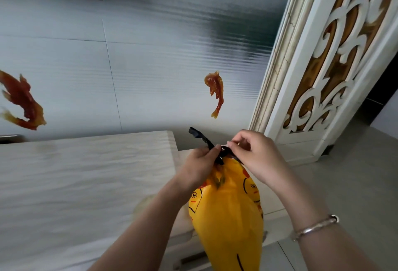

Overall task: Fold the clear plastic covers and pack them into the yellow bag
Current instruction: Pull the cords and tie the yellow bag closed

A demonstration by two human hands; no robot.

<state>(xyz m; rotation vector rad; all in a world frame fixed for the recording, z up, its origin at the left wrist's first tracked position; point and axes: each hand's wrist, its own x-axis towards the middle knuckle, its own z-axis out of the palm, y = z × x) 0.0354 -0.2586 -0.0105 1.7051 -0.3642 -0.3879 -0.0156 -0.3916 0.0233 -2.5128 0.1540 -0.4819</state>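
Note:
The yellow bag (228,217) hangs full and bulging in front of me, printed with cartoon faces, its neck gathered at the top. Two black handle strips (200,136) come out of the neck. My left hand (199,166) grips the bunched neck and one strip, whose free end sticks up to the left. My right hand (256,154) pinches the other strip just above the neck, with its fingers curled. What is inside the bag cannot be seen through the opaque yellow film. No loose clear cover is visible.
A pale wood-grain cabinet top (81,180) lies to the left, with its lower step behind the bag. The wall panel (129,55) beyond shows painted orange fish (215,92). A carved white and gold screen (327,62) stands at the right on a grey tile floor (355,176).

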